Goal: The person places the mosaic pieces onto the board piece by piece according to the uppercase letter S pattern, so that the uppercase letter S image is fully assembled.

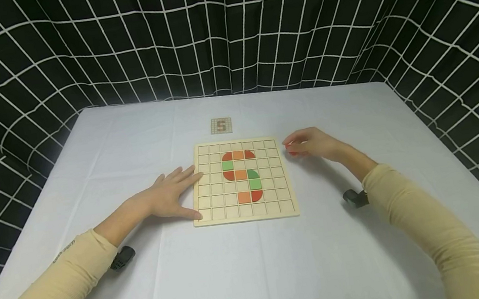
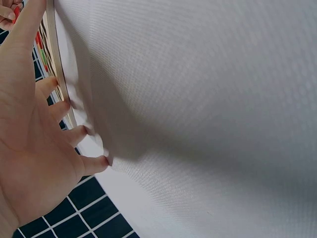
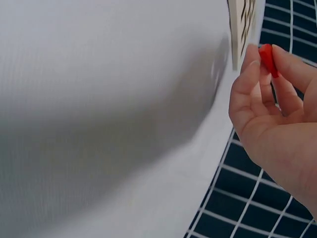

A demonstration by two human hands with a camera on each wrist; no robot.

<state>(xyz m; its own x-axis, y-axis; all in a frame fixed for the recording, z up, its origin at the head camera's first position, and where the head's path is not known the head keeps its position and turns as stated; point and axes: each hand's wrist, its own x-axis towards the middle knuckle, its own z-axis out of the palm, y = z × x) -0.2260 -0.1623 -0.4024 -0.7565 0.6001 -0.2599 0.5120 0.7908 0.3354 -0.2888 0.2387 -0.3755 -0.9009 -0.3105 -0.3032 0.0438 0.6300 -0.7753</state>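
A square wooden grid board lies flat on the white-covered table. Set in its cells are red quarter-round tiles, orange square tiles, green square tiles and a green quarter-round tile, forming an S-like figure. With fingers spread, my left hand touches the board's left edge, thumb near the front corner. Just beyond the board's right edge, my right hand pinches a small red tile between thumb and fingers, above the cloth. Its full outline is partly hidden by the fingers.
A small card with a printed grid and a reddish S-like figure lies behind the board. Black cloth with white grid lines hangs around the table's back and sides. Dark devices sit at both wrists.
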